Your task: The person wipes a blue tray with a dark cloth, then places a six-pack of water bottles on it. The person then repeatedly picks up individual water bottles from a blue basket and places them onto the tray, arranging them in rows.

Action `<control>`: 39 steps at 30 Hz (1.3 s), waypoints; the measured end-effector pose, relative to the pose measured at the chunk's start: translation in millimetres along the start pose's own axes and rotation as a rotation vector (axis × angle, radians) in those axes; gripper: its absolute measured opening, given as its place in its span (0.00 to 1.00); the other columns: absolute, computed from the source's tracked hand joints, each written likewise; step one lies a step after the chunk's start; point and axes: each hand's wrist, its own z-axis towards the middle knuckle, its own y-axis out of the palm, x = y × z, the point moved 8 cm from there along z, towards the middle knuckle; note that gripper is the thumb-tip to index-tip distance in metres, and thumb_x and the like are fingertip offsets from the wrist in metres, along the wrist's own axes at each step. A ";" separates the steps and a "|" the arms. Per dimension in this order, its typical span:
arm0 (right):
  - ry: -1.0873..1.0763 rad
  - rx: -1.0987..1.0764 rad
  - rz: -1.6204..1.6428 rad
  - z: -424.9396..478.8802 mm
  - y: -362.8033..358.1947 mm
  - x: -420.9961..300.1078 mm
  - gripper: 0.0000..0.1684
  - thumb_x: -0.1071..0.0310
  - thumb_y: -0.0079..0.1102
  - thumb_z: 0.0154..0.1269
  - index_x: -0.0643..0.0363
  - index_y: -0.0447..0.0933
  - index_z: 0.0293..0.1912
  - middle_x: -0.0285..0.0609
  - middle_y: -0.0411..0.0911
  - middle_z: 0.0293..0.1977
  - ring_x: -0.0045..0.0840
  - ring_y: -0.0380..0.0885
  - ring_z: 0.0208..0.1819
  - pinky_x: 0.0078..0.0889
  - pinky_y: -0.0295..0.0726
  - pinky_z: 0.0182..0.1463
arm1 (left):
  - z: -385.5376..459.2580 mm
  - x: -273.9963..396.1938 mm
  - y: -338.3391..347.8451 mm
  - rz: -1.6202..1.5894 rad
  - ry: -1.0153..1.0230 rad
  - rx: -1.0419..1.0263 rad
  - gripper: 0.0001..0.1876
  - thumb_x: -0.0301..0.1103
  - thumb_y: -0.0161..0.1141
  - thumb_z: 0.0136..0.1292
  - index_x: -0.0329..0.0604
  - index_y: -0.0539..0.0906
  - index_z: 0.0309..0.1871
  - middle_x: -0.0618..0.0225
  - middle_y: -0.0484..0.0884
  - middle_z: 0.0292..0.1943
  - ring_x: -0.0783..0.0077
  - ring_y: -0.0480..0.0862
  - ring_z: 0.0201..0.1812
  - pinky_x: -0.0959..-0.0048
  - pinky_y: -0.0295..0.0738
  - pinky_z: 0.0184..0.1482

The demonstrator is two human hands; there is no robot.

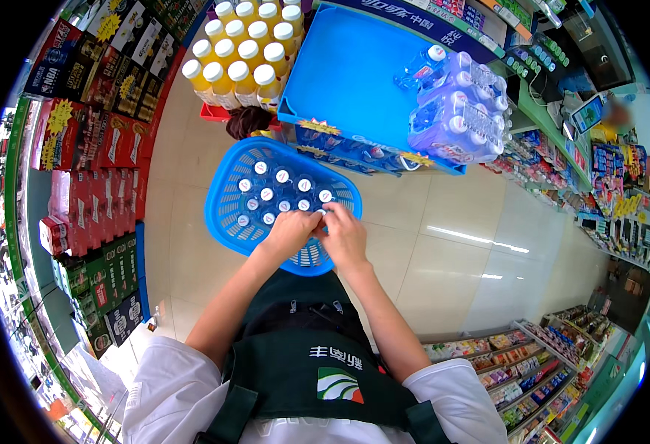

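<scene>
A blue plastic basket [226,240] with slotted walls is in front of me on the tiled floor. Several clear plastic bottles with white caps [266,194] stand upright inside it. Over the basket's near right part, my left hand [296,226] and my right hand [345,228] come together. Their fingertips close around one white bottle cap [321,212]; the fingers hide most of that bottle. Just beyond the right hand stands another capped bottle [325,196].
Beyond the basket is a blue display stand [352,61] bearing a loose bottle [420,67] and shrink-wrapped bottle packs [458,111]. Yellow juice bottles [239,72] stand at its left. Stacked drink cartons [94,205] line the left; a counter [552,130] and snack shelves [519,372] are right.
</scene>
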 end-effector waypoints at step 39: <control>0.200 0.107 0.108 -25.5 -68.2 -68.0 0.16 0.57 0.70 0.67 0.54 0.80 0.47 0.43 0.84 0.40 0.40 0.85 0.36 0.38 0.83 0.39 | -59.4 0.7 -40.9 -0.523 0.149 -0.234 0.49 0.35 0.83 0.47 0.44 0.69 0.74 0.48 0.83 0.62 0.44 0.83 0.62 0.55 0.79 0.62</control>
